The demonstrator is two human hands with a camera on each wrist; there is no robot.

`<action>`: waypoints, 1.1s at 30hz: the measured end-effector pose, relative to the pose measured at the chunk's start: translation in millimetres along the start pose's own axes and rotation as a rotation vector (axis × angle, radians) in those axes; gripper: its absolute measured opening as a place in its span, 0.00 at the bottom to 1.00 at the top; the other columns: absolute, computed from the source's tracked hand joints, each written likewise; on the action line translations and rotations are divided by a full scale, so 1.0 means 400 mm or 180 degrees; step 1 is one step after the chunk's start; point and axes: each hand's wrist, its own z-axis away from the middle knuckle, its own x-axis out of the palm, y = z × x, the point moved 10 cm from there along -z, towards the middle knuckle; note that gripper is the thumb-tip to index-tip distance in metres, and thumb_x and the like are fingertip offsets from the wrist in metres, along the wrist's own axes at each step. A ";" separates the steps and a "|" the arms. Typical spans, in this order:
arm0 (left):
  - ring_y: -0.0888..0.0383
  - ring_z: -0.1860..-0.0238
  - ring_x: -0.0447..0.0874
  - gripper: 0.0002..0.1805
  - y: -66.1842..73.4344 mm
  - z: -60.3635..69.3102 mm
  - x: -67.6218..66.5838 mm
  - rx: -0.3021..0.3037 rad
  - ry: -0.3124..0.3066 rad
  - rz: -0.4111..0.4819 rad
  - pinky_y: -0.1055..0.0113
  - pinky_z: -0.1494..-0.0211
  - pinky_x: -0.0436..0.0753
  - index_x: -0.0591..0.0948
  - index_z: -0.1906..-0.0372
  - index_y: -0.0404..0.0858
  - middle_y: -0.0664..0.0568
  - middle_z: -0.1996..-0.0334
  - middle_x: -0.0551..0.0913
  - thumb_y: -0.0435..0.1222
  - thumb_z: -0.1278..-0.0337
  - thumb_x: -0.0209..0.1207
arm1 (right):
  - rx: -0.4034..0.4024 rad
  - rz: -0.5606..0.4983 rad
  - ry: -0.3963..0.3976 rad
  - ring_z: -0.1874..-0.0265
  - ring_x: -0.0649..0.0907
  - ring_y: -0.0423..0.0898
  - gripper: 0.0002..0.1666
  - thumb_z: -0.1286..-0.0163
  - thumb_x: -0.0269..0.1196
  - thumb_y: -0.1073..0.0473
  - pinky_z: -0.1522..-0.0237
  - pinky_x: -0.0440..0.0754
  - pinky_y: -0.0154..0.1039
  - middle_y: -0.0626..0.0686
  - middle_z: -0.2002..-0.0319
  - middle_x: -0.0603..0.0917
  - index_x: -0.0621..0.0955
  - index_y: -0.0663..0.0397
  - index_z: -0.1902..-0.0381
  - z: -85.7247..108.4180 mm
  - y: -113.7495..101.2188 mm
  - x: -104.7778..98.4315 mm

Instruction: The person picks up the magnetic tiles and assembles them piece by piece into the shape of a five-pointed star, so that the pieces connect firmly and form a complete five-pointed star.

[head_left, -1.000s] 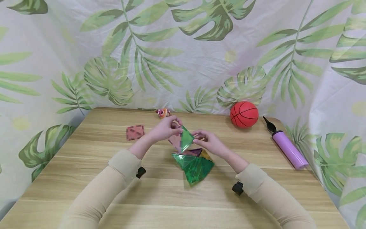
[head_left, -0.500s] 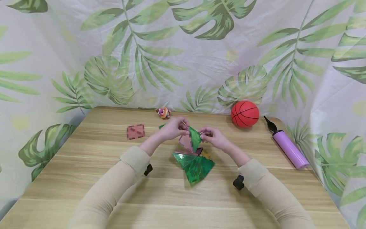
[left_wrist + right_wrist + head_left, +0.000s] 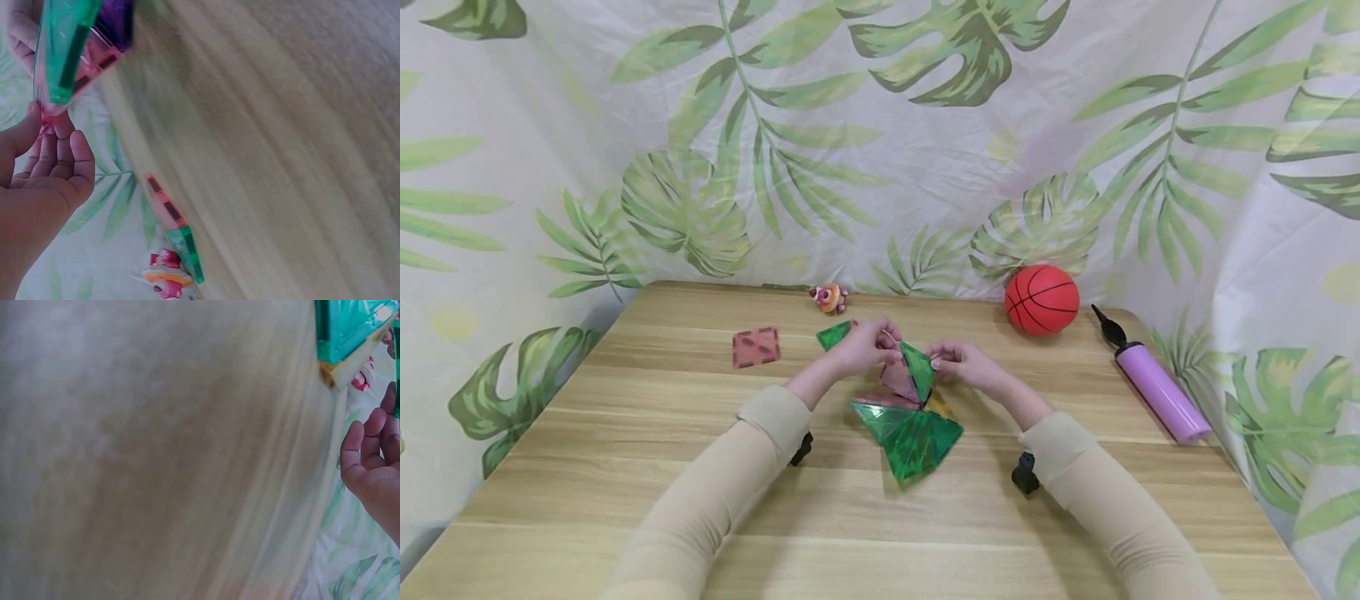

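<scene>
Translucent magnetic tiles form a green fan-like structure (image 3: 910, 446) on the wooden table, with a yellow tile (image 3: 939, 405) at its back right. Above its back edge, a green triangular tile (image 3: 920, 371) stands tilted beside a pink tile (image 3: 898, 380). My left hand (image 3: 861, 348) pinches the corner of these joined tiles between thumb and fingers; the left wrist view shows the pink corner at the fingertips and a purple tile (image 3: 117, 25) behind. From the right, my right hand (image 3: 973, 368) pinches the green triangular tile's edge. The right wrist view cuts off those fingertips.
A pink square tile (image 3: 756, 347) lies at the left. Another green tile (image 3: 834, 335) lies behind my left hand, near a small figurine (image 3: 829, 297). At the back right are a red ball (image 3: 1042, 300) and a purple hand pump (image 3: 1159, 392).
Both hands have moved slightly right and down with the green and pink tiles, bringing them over the structure's back edge. The green tile behind my left hand has come into view.
</scene>
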 end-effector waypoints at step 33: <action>0.57 0.66 0.79 0.10 -0.068 -0.022 0.045 -0.0272 -0.0260 -0.0397 0.72 0.71 0.74 0.73 0.56 0.35 0.46 0.63 0.83 0.34 0.39 0.59 | 0.0303 0.0615 -0.0073 0.70 0.76 0.37 0.13 0.36 0.62 0.65 0.66 0.75 0.32 0.55 0.62 0.85 0.82 0.64 0.54 -0.024 0.037 0.026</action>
